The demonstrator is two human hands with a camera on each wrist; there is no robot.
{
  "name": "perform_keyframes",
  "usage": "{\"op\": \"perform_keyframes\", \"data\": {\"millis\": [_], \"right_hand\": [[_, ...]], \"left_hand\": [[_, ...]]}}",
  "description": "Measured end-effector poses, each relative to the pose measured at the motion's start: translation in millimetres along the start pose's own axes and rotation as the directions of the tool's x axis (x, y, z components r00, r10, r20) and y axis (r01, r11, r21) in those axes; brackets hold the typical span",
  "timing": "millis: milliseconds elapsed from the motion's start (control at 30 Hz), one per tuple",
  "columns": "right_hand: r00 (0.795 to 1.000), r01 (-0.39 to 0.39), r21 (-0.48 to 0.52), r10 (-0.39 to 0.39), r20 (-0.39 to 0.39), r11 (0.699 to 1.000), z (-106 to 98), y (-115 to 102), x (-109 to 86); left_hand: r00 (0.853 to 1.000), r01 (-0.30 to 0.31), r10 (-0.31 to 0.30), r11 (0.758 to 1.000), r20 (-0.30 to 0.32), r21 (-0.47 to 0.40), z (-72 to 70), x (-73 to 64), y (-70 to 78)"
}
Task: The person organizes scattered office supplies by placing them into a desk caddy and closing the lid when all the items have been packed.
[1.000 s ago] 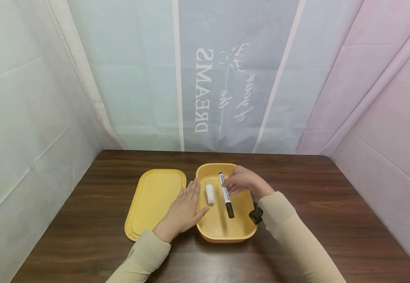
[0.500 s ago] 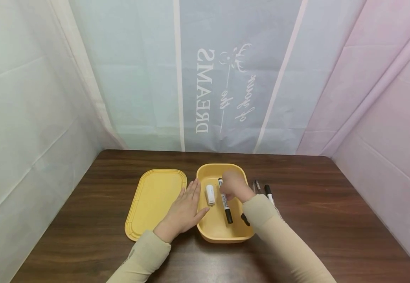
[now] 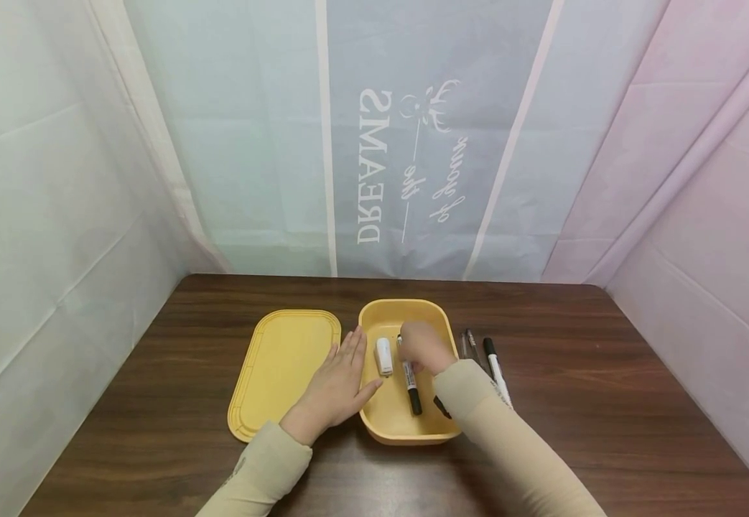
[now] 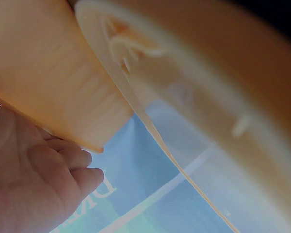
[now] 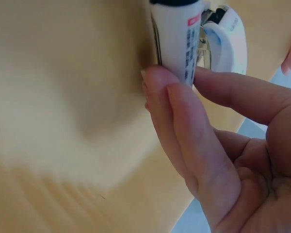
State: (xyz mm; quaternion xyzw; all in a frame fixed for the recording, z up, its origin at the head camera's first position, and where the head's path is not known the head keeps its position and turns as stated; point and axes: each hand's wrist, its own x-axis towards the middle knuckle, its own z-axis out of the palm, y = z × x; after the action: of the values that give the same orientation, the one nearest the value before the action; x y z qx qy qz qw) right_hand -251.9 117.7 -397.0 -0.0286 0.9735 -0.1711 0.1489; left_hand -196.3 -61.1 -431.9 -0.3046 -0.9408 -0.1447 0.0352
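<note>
My right hand (image 3: 424,347) reaches into a yellow plastic box (image 3: 406,435) and pinches a white marker (image 3: 411,380) with black ends. In the right wrist view, thumb and fingertips grip the marker (image 5: 177,41) by its printed barrel, low over the box floor. Just left of it lies a small white stapler (image 3: 383,357), whose metal part shows in the right wrist view. Fingers straight, my left hand (image 3: 332,384) rests against the box's left rim. In the left wrist view the left hand (image 4: 43,174) is close beside the yellow plastic.
A flat yellow lid (image 3: 286,366) lies on the dark wooden table (image 3: 607,402), left of the box and partly behind the left hand. Along the box's right side are slim pens (image 3: 472,341) and another marker (image 3: 497,370), partly covered by the right sleeve.
The right hand has carried the marker leftward and down into the box, close to the stapler. Pens and a marker on the right have come into sight. The left hand has stayed put.
</note>
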Motion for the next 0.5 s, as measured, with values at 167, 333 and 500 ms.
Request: {"op": "perform_keyframes", "data": {"millis": [167, 333, 500], "right_hand": [[1.000, 0.002, 0.004, -0.002, -0.005, 1.000, 3.6, 0.2, 0.3], [1.000, 0.001, 0.013, -0.001, -0.015, 1.000, 4.5, -0.4, 0.3], [1.000, -0.010, 0.005, 0.010, -0.017, 1.000, 3.6, -1.1, 0.2]], "left_hand": [[1.000, -0.002, 0.002, 1.000, 0.004, 0.009, 0.6, -0.5, -0.6], [1.000, 0.000, 0.000, 1.000, 0.003, 0.005, -0.4, -0.6, -0.3], [1.000, 0.002, -0.002, 1.000, 0.003, -0.002, -1.7, -0.3, 0.3]]}}
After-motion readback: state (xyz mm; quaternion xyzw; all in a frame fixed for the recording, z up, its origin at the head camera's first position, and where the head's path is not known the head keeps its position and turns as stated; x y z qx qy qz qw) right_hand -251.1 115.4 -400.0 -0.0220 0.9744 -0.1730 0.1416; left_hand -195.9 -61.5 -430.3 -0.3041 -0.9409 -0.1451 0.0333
